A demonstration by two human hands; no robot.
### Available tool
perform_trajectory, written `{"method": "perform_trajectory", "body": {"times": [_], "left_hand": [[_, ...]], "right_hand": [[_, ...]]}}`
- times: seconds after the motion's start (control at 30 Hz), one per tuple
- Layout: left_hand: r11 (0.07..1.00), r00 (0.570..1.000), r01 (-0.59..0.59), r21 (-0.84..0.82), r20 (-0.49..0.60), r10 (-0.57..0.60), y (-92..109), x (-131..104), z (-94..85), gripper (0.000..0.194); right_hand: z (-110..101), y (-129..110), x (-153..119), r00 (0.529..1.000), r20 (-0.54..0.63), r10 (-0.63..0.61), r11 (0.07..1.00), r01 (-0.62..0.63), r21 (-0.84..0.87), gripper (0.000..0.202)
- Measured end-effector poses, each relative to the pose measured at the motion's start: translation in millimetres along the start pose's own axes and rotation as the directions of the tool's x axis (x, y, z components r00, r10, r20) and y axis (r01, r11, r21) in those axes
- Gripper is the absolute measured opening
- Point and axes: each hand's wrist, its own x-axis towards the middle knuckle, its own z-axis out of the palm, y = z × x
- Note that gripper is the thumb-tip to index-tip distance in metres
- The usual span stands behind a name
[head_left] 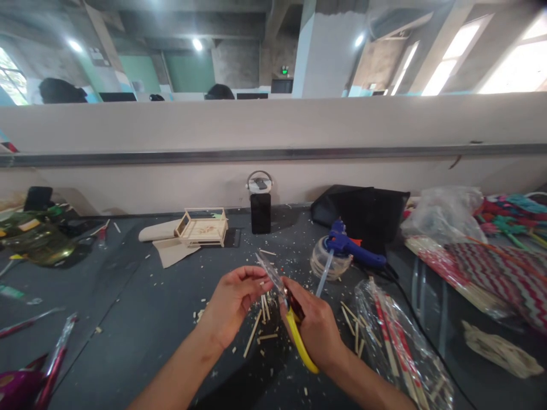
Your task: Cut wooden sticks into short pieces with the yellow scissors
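Note:
My left hand [233, 302] is closed in a pinch near the middle of the table, with a tiny pale piece of wood [262, 283] at its fingertips. Just to its right, my right hand [316, 324] grips yellow-handled scissors [297, 341], whose blades [270, 269] point up and left, close beside the left fingertips. Short wooden sticks [253, 333] and many small chips lie beneath and between the hands. Farther back at the left stands a small wooden frame model [203, 228].
A black phone [260, 213] leans upright near the partition. To the right are a blue glue gun [354, 249] on a clear round container [327, 262], a black bag [363, 210] and plastic-wrapped sticks [397, 341]. Bottles [38, 239] stand at the far left.

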Motion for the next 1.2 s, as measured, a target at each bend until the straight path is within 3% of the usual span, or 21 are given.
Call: {"method": "perform_trajectory", "body": {"times": [0.23,0.47,0.6,0.77,1.2], "left_hand": [[0.992,0.997,-0.068,0.102,0.031,0.065,-1,0,-0.8,0.025],[0.982,0.995,-0.09,0.168,-0.028,0.096,0,5,-4.1,0.021],[0.989,0.992,-0.123,0.088,0.023,0.121,2,4,-3.1,0.02],[0.997,0.998,-0.062,-0.054,-0.016,0.062,6,2,-2.3,0.017],[0.99,0.989,-0.136,-0.023,0.056,0.137,13,-11,3.2,0.02]], "right_hand": [[4,3,-4,0.999,-0.041,-0.025,1.0,0.025,0.008,0.038],[4,4,-5,0.998,-0.04,-0.04,0.999,0.04,0.012,0.037],[3,3,-4,0.999,-0.037,-0.037,0.999,0.038,0.011,0.037],[3,2,-4,0.998,-0.047,-0.035,0.999,0.035,-0.001,0.037],[6,5,-8,0.998,-0.054,-0.038,0.999,0.039,0.018,0.041]]}}
